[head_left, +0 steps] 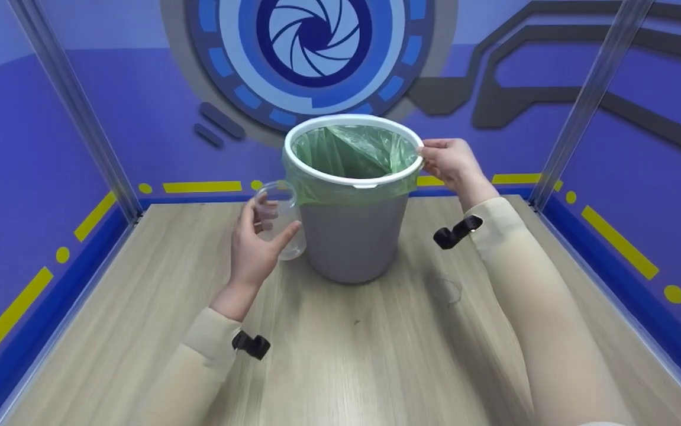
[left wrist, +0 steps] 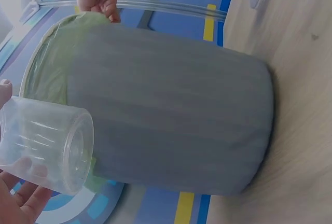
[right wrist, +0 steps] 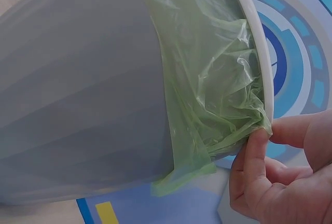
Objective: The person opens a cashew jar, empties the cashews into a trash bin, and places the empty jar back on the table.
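A grey trash bin stands upright on the table, with a white rim and a green trash bag lining it and folded over its outside. My left hand holds a clear plastic cup beside the bin's left wall, below the rim; in the left wrist view the cup overlaps the bin. At the right of the rim, my right hand pinches it between thumb and fingers. In the right wrist view, gathered film of the bag reaches those fingertips.
A clear round lid-like disc lies on the wooden table, right of the bin. Blue printed walls enclose the table at the back and sides, with metal posts in the corners.
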A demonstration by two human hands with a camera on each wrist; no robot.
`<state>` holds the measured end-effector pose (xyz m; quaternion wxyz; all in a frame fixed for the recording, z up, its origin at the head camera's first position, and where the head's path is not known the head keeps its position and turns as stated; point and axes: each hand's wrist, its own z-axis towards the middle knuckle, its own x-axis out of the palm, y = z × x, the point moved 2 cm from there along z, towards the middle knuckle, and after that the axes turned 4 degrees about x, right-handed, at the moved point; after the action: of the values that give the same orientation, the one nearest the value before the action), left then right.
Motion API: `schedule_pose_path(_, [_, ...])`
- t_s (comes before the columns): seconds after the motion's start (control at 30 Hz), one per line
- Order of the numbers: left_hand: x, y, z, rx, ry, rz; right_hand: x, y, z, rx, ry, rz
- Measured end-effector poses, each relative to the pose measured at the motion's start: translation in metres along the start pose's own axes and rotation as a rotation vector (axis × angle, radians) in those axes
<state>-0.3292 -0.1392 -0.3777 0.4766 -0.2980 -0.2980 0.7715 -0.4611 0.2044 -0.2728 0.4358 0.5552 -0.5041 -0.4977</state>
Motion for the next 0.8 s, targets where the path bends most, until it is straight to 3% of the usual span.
schedule_pose_path(0.53, [0.028, 0.008, -0.056, 0.063, 0.123, 0.001, 0.001, -0.001, 0.000, 0.002, 0.008, -0.013])
schedule_pose_path(0.8, [0.041, 0.013, -0.074, 0.092, 0.213, -0.016, -0.001, -0.001, 0.000, 0.012, -0.001, -0.013])
